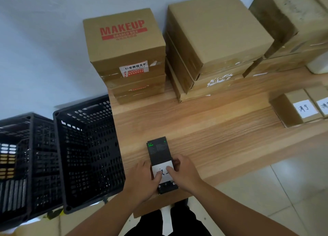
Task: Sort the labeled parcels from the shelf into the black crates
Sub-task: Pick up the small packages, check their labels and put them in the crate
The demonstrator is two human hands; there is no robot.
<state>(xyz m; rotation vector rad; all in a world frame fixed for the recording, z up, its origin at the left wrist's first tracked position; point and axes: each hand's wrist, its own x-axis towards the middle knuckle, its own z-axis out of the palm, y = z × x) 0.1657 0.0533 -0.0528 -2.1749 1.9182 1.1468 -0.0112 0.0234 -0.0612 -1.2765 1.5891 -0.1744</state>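
- In the head view, we see a black rectangular parcel [158,151] lying flat on the light wooden shelf [221,129], at the shelf's near left corner, with its near end reaching the shelf's front edge.
- A white paper label [164,165] with dark handwriting crosses the near half of the parcel; we cannot read the writing, as the thumbs cover part of it.
- Our left hand [143,179] grips the parcel's left side, thumb pressed on the label; the other fingers are hidden, so we cannot tell how they lie.
- Our right hand [185,173] grips the right side, thumb on the label and fingers curled round the edge.
- Two black perforated plastic crates stand on the floor left of the shelf: the nearer crate [85,147] just beside the shelf's left end, the farther crate [16,147] touching the nearer crate's outer side.
- At the shelf's back left sits a stack topped by a brown cardboard box printed MAKEUP in red [124,40].
- Beside it, further along the back, is a stack of plain brown cardboard boxes [213,31].
- Toward the shelf's right end, small cardboard boxes with white handwritten labels [294,108] stand side by side.
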